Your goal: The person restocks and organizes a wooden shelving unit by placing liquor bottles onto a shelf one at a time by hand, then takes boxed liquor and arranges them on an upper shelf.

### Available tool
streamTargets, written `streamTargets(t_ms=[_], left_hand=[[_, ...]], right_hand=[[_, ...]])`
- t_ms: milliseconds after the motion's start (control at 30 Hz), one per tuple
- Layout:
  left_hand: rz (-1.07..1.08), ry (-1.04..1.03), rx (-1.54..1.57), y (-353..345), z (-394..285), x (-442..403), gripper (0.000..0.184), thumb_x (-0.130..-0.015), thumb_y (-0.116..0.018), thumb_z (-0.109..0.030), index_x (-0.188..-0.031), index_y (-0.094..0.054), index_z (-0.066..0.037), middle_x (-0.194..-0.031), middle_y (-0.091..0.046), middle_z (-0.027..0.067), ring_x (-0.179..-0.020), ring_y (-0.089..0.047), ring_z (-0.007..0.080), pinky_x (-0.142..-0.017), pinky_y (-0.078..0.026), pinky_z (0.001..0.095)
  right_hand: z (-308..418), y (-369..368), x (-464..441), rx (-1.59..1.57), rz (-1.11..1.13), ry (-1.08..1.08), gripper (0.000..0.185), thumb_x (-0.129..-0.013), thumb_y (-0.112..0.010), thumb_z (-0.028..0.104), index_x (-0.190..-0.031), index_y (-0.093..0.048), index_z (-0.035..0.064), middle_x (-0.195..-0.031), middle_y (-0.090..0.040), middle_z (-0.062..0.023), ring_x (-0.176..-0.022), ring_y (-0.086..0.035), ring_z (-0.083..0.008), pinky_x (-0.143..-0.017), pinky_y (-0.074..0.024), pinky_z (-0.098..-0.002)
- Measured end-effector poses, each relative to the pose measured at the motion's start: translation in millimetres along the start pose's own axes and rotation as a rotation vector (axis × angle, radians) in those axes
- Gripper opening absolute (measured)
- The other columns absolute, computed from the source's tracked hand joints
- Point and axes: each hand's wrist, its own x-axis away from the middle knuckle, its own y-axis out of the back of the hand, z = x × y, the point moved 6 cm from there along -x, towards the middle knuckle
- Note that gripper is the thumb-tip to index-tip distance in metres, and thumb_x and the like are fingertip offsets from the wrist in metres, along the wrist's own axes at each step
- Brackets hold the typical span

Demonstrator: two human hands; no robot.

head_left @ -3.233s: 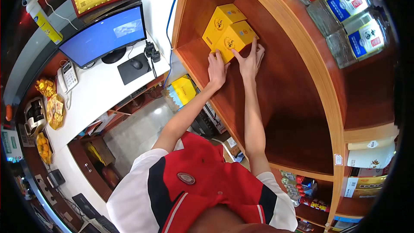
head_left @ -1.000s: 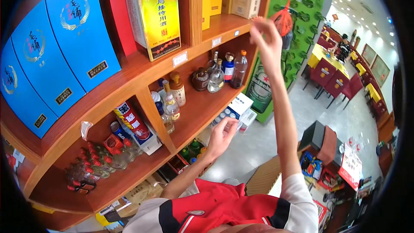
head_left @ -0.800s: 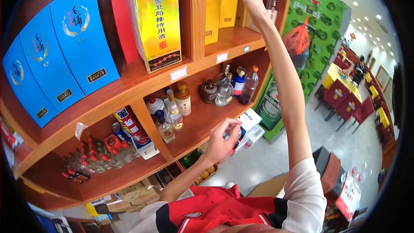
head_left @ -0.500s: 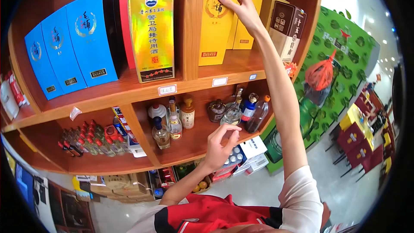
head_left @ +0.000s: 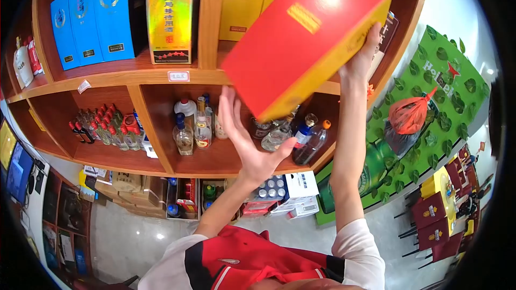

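Observation:
A large red and yellow box (head_left: 312,37) hangs tilted in front of the upper shelf. My right hand (head_left: 361,59) grips its right side, with the fingers partly hidden behind it. Below the box's lower left corner is my left hand (head_left: 250,147), its fingers spread and nothing in it. Whether its fingertips touch the box I cannot tell. Yellow boxes (head_left: 236,5) stand on the shelf behind, partly covered by the red box. A gold box (head_left: 171,19) stands in the compartment to the left.
Blue boxes (head_left: 114,16) stand at the upper left. Glass bottles (head_left: 183,138) fill parts of the lower shelf (head_left: 215,169). Cartons (head_left: 302,187) and cans lie beneath. A green panel (head_left: 430,75) with a hanging red bag (head_left: 408,114) is at right, near dining chairs (head_left: 431,212).
The red and yellow box has come into view in my right hand, off the yellow box it was touching. My left hand has opened and moved up and left. The view has turned.

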Motion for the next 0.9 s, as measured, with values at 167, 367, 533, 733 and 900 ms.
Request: streamTargets(t_ms=[167,367,533,733,900], left_hand=[[-0.011,-0.110,-0.049,-33,-28,21,0.140,-0.080,-0.088,-0.050,-0.162,0.015,-0.001,-0.167,-0.010,0.0277,-0.151,-0.031,0.0376,-0.122,-0.029,0.0511],[-0.170,0.347,0.275,-28,-21,49,0.095,-0.093,-0.063,-0.066,-0.158,-0.029,-0.006,-0.154,-0.044,0.0129,-0.142,-0.045,0.0298,-0.116,-0.038,0.0435],[-0.284,0.875,0.743,-3,-14,76,0.069,-0.104,-0.046,-0.059,-0.154,-0.042,-0.012,-0.147,-0.054,0.0069,-0.135,-0.052,0.0247,-0.115,-0.040,0.0467],[-0.255,1.089,0.921,28,-16,87,0.068,-0.103,-0.040,-0.067,-0.152,-0.048,-0.021,-0.147,-0.056,0.0036,-0.135,-0.053,0.0257,-0.109,-0.044,0.0562],[-0.288,0.997,0.902,103,-23,97,0.068,-0.104,-0.040,-0.065,-0.153,-0.048,-0.019,-0.148,-0.056,0.0030,-0.135,-0.054,0.0229,-0.113,-0.043,0.0490]], right_hand=[[22,35,60,0.365,-0.155,0.043,0.072,-0.102,-0.053,0.067,-0.145,-0.054,0.0087,-0.133,-0.067,-0.0066,-0.115,-0.069,-0.0204,-0.093,-0.0599,-0.0360],[59,4,92,0.444,-0.177,-0.088,0.095,-0.102,-0.030,0.078,-0.154,-0.046,0.0003,-0.145,-0.060,-0.0130,-0.126,-0.063,-0.0245,-0.100,-0.0536,-0.0359],[71,-24,115,0.649,0.020,-0.046,0.114,-0.097,-0.008,0.085,-0.155,-0.045,-0.0057,-0.147,-0.057,-0.0255,-0.131,-0.061,-0.0347,-0.101,-0.0529,-0.0446],[42,-56,138,0.625,0.033,-0.053,0.113,-0.095,-0.019,0.087,-0.155,-0.043,-0.0062,-0.147,-0.056,-0.0272,-0.133,-0.060,-0.0367,-0.099,-0.0532,-0.0443],[11,-111,176,0.518,-0.030,-0.161,0.114,-0.080,-0.076,0.074,-0.155,-0.043,-0.0046,-0.142,-0.059,-0.0222,-0.128,-0.062,-0.0321,-0.098,-0.0542,-0.0425]])
